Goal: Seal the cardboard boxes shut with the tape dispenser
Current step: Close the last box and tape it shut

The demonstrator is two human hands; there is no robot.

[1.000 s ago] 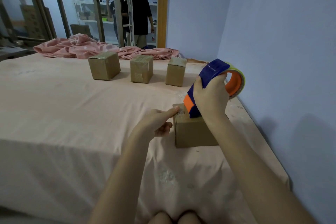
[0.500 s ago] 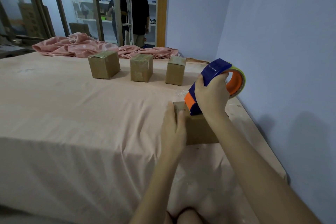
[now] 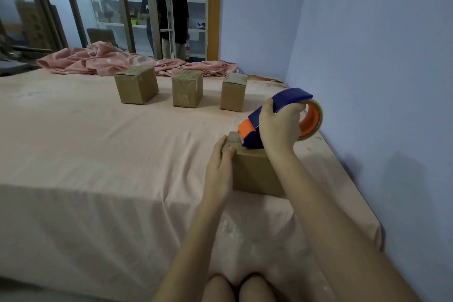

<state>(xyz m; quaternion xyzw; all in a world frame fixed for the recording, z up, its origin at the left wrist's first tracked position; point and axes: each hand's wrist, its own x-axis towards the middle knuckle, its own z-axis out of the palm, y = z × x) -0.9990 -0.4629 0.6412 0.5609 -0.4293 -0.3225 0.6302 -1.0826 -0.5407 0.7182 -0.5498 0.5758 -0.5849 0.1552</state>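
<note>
Here the right hand (image 3: 279, 130) grips the tape dispenser (image 3: 282, 115), fingers curled round it, its front end resting on top of the near box (image 3: 255, 171). Left hand (image 3: 219, 169) lies flat against that box's left side, fingers straight. Three more boxes (image 3: 187, 88) stand in a row farther back on the pink sheet (image 3: 98, 142).

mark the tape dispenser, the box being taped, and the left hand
tape dispenser (image 3: 293, 98), head view, on its blue top cover.
box being taped (image 3: 255, 171), head view, on its near side face.
left hand (image 3: 219, 171), head view, on the back of the hand against the box's left side.
</note>
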